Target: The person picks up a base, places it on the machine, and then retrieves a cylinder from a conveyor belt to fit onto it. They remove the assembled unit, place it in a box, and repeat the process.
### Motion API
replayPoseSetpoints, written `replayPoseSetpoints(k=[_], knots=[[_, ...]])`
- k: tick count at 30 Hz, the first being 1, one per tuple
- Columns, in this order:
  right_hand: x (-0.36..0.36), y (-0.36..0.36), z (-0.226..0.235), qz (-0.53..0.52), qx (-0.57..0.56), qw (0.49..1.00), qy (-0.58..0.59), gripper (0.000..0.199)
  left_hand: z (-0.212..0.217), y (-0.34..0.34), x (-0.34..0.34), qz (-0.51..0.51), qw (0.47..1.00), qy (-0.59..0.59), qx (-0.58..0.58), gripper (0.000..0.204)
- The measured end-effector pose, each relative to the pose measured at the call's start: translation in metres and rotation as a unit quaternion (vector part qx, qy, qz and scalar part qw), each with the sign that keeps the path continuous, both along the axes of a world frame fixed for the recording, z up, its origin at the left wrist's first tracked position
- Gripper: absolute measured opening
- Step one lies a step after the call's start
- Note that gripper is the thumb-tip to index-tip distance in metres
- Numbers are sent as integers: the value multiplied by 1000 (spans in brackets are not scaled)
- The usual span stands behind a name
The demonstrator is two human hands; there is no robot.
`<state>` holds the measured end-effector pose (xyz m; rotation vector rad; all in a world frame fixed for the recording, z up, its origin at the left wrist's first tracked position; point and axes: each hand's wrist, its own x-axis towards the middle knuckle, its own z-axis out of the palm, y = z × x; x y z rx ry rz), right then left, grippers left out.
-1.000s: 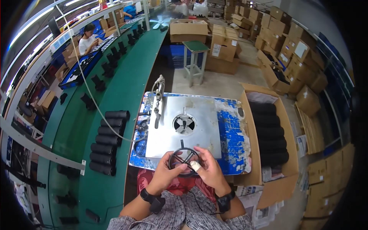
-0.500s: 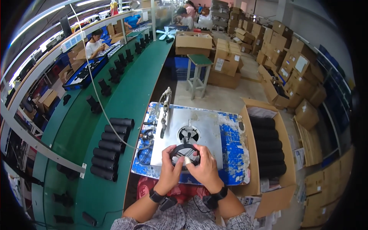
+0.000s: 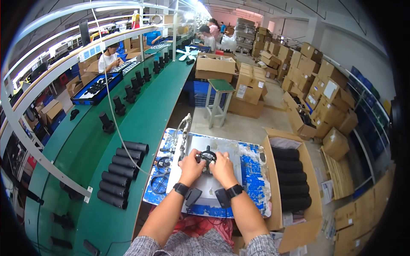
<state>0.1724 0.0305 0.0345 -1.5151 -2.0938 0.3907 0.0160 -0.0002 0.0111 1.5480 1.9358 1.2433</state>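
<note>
Both forearms are reaching up from the lower edge, each wrist wearing a dark band. The left hand (image 3: pixel 191 167) and the right hand (image 3: pixel 223 168) are sitting close together, fingers curled and clamped on either side of a small black round fan part (image 3: pixel 206 157), which is resting on the grey metal plate (image 3: pixel 230 149) in the middle of the blue-stained tabletop (image 3: pixel 253 177). Just left of the left hand, black wire rings (image 3: pixel 160 175) are lying on the tabletop, and a metal clamp fixture (image 3: pixel 183 130) is standing upright behind them. To the right, an open cardboard box (image 3: pixel 273 187) is holding a row of black cylinders (image 3: pixel 290 177). To the left, more black tubes (image 3: pixel 119 173) are lying side by side on the green conveyor (image 3: pixel 141 115). Farther off, a green-topped stool (image 3: pixel 218 100) is standing on the floor, stacked cartons (image 3: pixel 316 89) are lining the right wall, and other people are sitting at the line.
</note>
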Motion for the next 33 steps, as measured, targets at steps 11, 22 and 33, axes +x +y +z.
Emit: replayPoseSetpoints(k=[11, 22, 33], knots=[[22, 7, 9, 129, -20, 991, -17, 79, -7, -23, -21, -9, 985, 160, 57, 29], [19, -5, 13, 88, -15, 995, -47, 101, -9, 0, -154, 36, 981, 186, 38, 20], [15, -5, -6, 86, 9, 996, -19, 105, -23, 61, -207, -36, 877, 478, -34, 26]])
